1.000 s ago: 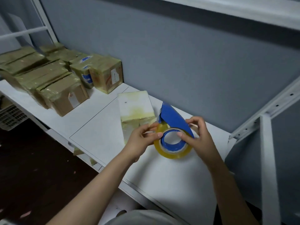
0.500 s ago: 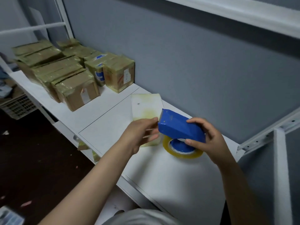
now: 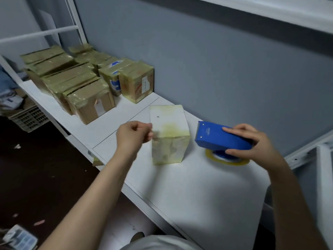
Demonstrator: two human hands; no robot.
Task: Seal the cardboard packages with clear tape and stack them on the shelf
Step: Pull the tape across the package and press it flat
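A pale package (image 3: 170,127) wrapped in yellowish clear tape stands upright on the white shelf (image 3: 198,188). My left hand (image 3: 133,138) is at the package's upper left edge, fingers curled, and pinches what looks like a strip of clear tape. To the package's right, my right hand (image 3: 252,143) grips the blue tape dispenser (image 3: 216,138) from above. Its yellowish tape roll (image 3: 225,160) lies flat on the shelf. The toothed cutter end points toward the package.
Several taped cardboard packages (image 3: 90,98) are packed together at the shelf's far left, against the grey wall. A plastic basket (image 3: 27,118) sits on the dark floor below left. A white shelf upright (image 3: 324,186) rises at the right.
The dispenser has been laid down on the shelf, right of the package. My left hand has drawn away from it, leftward across the package to its left edge.
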